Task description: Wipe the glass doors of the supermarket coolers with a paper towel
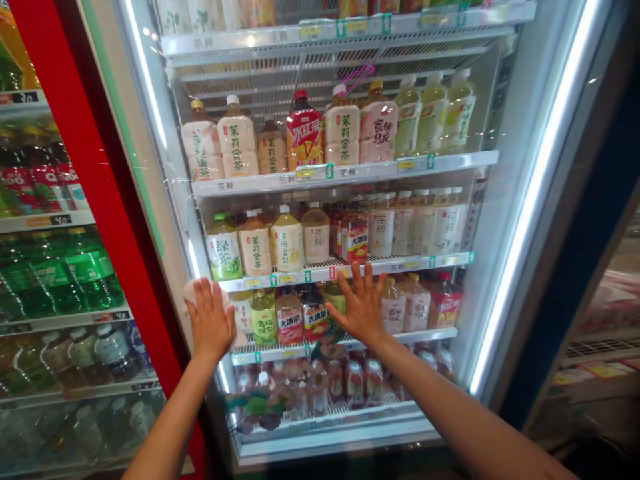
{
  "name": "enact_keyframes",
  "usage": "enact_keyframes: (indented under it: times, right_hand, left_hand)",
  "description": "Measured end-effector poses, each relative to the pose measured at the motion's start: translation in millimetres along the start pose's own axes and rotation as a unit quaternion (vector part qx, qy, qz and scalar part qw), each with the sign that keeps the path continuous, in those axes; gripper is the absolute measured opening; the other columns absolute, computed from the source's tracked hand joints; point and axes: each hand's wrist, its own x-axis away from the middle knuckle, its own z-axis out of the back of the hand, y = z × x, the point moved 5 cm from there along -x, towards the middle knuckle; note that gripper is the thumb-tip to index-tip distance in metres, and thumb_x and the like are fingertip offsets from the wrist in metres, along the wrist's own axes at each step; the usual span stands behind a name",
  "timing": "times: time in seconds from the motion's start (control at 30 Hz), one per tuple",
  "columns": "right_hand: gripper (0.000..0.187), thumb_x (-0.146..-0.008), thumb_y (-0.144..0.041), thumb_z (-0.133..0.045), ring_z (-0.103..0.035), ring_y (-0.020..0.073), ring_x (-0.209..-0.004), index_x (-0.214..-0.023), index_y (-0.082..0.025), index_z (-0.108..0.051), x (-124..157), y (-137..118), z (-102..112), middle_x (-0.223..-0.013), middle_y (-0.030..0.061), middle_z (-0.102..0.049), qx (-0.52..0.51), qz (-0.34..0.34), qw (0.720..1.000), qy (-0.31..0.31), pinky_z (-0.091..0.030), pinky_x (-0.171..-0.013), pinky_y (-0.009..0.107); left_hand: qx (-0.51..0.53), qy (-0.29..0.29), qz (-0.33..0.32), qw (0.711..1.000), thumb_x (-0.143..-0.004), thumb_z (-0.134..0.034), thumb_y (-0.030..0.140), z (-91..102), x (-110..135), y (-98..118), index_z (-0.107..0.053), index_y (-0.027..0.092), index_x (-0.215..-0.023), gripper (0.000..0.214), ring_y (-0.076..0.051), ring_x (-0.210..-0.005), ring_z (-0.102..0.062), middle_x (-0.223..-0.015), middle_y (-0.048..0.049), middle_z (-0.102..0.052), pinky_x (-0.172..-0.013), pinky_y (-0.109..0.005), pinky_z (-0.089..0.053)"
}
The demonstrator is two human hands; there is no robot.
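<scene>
My left hand (210,321) presses flat against the glass door (345,300) near its left edge, holding a white cloth (190,293) under the palm and fingers. The cloth shows around the fingertips and beside the wrist; the rest is hidden under the hand. Further right, my right hand (361,303) lies on the glass with its fingers spread and nothing in it. Behind the door, rows of bottled tea stand on shelves, among them a red-labelled bottle (304,130) and a green-capped bottle (224,247). Fruit pictures (260,403) show low on the glass.
To the left, a red frame (65,80) borders another cooler with green soda bottles (93,263) on its shelves. A bright light strip (535,193) runs along the right side of the tea cooler. At the far right is a blurred display shelf (595,347).
</scene>
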Motion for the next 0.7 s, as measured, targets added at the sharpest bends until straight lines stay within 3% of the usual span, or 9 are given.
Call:
enact_keyframes:
  times: [0.07, 0.1, 0.17, 0.27, 0.33, 0.4, 0.57, 0.63, 0.7]
  right_hand:
    - [0.099, -0.094, -0.053, -0.061, 0.001, 0.0425, -0.159, -0.166, -0.034, 0.004, 0, 0, -1, -0.173, 0.0039, 0.012, 0.003, -0.002, 1.0, 0.003, -0.008, -0.12, 0.081]
    - [0.1, -0.093, -0.053, -0.062, 0.001, 0.0426, -0.159, -0.166, -0.033, 0.004, 0, 0, -1, -0.173, 0.004, 0.012, 0.005, -0.003, 1.0, 0.004, -0.008, -0.12, 0.08]
    - [0.101, -0.093, -0.053, -0.062, 0.002, 0.0424, -0.159, -0.166, -0.033, 0.004, 1, 0, -2, -0.173, 0.0047, 0.012, 0.008, -0.004, 1.0, 0.001, -0.008, -0.121, 0.08]
    - [0.101, -0.093, -0.054, -0.062, 0.004, 0.0414, -0.16, -0.166, -0.031, 0.005, 2, 1, -4, -0.173, 0.006, 0.011, 0.015, -0.003, 1.0, -0.007, -0.008, -0.121, 0.079]
    - [0.1, -0.094, -0.056, -0.06, 0.006, 0.0405, -0.16, -0.166, -0.03, 0.004, 2, 2, -5, -0.173, 0.007, 0.011, 0.019, 0.0, 1.0, -0.012, -0.007, -0.122, 0.078]
    - [0.099, -0.095, -0.058, -0.059, 0.008, 0.0398, -0.16, -0.166, -0.029, 0.003, 2, 2, -5, -0.173, 0.0077, 0.012, 0.02, 0.003, 1.0, -0.013, -0.005, -0.122, 0.077]
    - [0.098, -0.096, -0.06, -0.058, 0.01, 0.0379, -0.16, -0.167, -0.028, 0.002, 2, 0, -4, -0.173, 0.0087, 0.012, 0.014, 0.0, 1.0, -0.022, -0.002, -0.123, 0.075]
    - [0.099, -0.096, -0.06, -0.059, 0.01, 0.0383, -0.16, -0.167, -0.028, 0.002, 1, -1, -4, -0.173, 0.0092, 0.011, 0.013, -0.001, 1.0, -0.028, -0.004, -0.123, 0.075]
    - [0.098, -0.096, -0.057, -0.059, 0.01, 0.0388, -0.16, -0.167, -0.027, 0.003, -1, 1, -3, -0.173, 0.01, 0.01, 0.012, -0.002, 0.999, -0.029, -0.005, -0.123, 0.076]
  left_hand:
    - [0.006, 0.004, 0.018, 1.0, -0.1, -0.042, 0.031, -3.2, -23, -5, 0.005, 0.014, -0.163, 0.08, -0.036, -0.158, 0.008, -0.17, -0.0194, 0.006, -0.123, -0.076, -0.006]
    - [0.009, 0.006, 0.015, 1.0, -0.1, -0.042, 0.032, -3.9, -22, -1, 0.006, 0.014, -0.163, 0.08, -0.036, -0.158, 0.008, -0.17, -0.0193, 0.006, -0.123, -0.076, -0.006]
    - [0.014, 0.006, -0.012, 1.0, -0.1, -0.043, 0.029, -3.3, 3, 18, 0.004, 0.015, -0.163, 0.08, -0.034, -0.158, 0.005, -0.169, -0.0182, 0.002, -0.124, -0.073, -0.01]
    - [0.019, 0.002, -0.087, 0.996, -0.097, -0.045, 0.02, -1.3, 60, 52, -0.002, 0.022, -0.164, 0.079, -0.026, -0.157, -0.006, -0.168, -0.0122, -0.013, -0.128, -0.059, -0.021]
    - [0.017, 0.007, -0.107, 0.994, -0.098, -0.044, 0.02, -1.6, 69, 62, -0.005, 0.023, -0.164, 0.077, -0.023, -0.157, -0.008, -0.167, -0.0114, -0.018, -0.129, -0.053, -0.021]
    - [0.014, 0.011, -0.099, 0.995, -0.099, -0.044, 0.024, -2.9, 39, 63, -0.004, 0.021, -0.164, 0.076, -0.024, -0.158, -0.007, -0.168, -0.0126, -0.018, -0.13, -0.055, -0.015]
    - [0.021, 0.016, -0.024, 0.999, -0.101, -0.043, 0.033, -7.2, -94, 68, 0.003, 0.02, -0.164, 0.078, -0.03, -0.159, 0.003, -0.172, -0.0144, -0.004, -0.127, -0.066, -0.004]
    - [0.029, 0.023, -0.001, 0.999, -0.102, -0.041, 0.032, -10.3, -111, 84, 0.006, 0.017, -0.163, 0.079, -0.032, -0.159, 0.008, -0.172, -0.0162, 0.001, -0.127, -0.068, -0.006]
    - [0.042, 0.021, -0.002, 0.999, -0.102, -0.041, 0.031, -15.3, -99, 105, 0.007, 0.018, -0.163, 0.079, -0.031, -0.159, 0.007, -0.172, -0.0169, -0.002, -0.127, -0.068, -0.012]
